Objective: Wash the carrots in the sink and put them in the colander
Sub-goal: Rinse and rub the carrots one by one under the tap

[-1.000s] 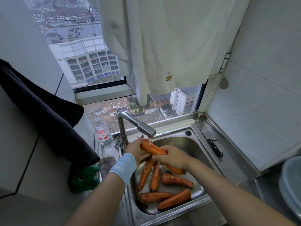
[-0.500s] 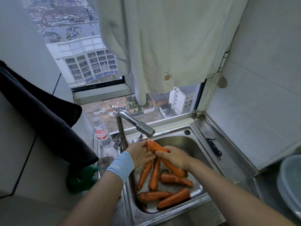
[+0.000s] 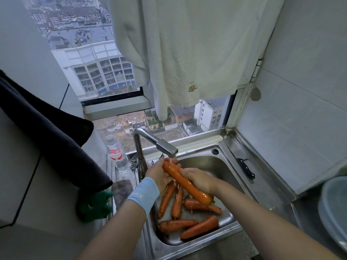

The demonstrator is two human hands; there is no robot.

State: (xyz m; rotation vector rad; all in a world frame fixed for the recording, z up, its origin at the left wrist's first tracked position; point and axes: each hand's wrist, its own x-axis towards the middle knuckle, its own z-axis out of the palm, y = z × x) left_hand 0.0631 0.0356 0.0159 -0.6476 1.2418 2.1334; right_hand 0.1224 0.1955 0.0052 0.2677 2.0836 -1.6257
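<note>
Left hand point(image 3: 157, 174) and right hand point(image 3: 201, 180) grip a carrot point(image 3: 185, 183) above the sink point(image 3: 223, 166).

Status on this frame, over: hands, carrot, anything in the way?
One carrot under the faucet, gripped by left hand and right hand. Five more carrots lying in the sink. Nothing in the way; knife on the right ledge, apart.

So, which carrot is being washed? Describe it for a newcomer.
Start at the steel sink under the window. Below the faucet spout, the left hand and right hand hold one carrot aslant. Only it is lifted; the other carrots lie on the basin floor.
</note>
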